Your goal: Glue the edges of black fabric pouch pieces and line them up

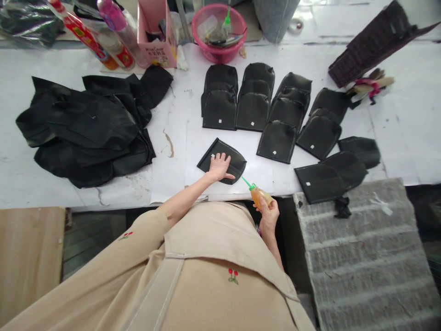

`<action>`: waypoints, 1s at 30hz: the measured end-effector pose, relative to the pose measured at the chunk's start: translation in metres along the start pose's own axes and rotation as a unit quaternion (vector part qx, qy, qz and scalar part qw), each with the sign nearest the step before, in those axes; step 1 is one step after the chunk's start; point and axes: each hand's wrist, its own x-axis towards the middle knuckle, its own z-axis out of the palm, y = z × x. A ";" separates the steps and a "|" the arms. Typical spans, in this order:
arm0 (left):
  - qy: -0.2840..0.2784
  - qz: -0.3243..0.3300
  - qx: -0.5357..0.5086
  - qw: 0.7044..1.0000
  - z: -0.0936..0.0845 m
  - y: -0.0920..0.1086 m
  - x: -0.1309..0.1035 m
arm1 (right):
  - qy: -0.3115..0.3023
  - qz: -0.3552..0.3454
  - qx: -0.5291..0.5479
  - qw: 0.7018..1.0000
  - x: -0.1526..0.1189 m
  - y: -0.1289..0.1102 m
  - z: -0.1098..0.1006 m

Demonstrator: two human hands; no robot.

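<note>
My left hand (219,167) lies with fingers spread on a black leather-like piece (229,154) with a small white tag, flat on the white table. In my right hand (268,214) is a small glue bottle (261,197) with amber contents and a green nozzle. The nozzle tip points at the rounded edge of the piece, close to it; whether they touch I cannot tell. Beyond my hands, similar black pieces lie in overlapping stacks, one stack (220,103) at the middle and another (280,138) farther right.
A heap of black pieces (93,119) covers the table's left. At the back stand bottles (79,32), a pink box (156,41) and a pink basket (219,53) with tools. A dark bag (372,41) leans at the back right. Grey ribbed cloth (365,257) hangs over the lower right.
</note>
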 end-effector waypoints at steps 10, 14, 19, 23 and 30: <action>0.019 0.013 0.050 0.998 0.010 0.001 -0.005 | 0.029 -0.003 -0.025 0.999 -0.005 0.005 0.004; 0.015 -0.017 0.064 0.998 0.013 0.014 0.002 | 0.023 -0.041 -0.044 0.998 -0.009 0.006 0.003; 0.009 -0.033 0.054 0.998 0.011 0.021 0.006 | 0.008 -0.097 -0.138 0.986 -0.010 0.016 0.002; 0.014 -0.030 0.044 0.998 0.009 0.021 0.004 | 0.008 -0.139 -0.220 0.966 -0.007 0.020 0.007; 0.017 -0.032 0.041 0.998 0.011 0.022 0.002 | 0.016 -0.200 -0.301 0.932 -0.005 0.019 0.012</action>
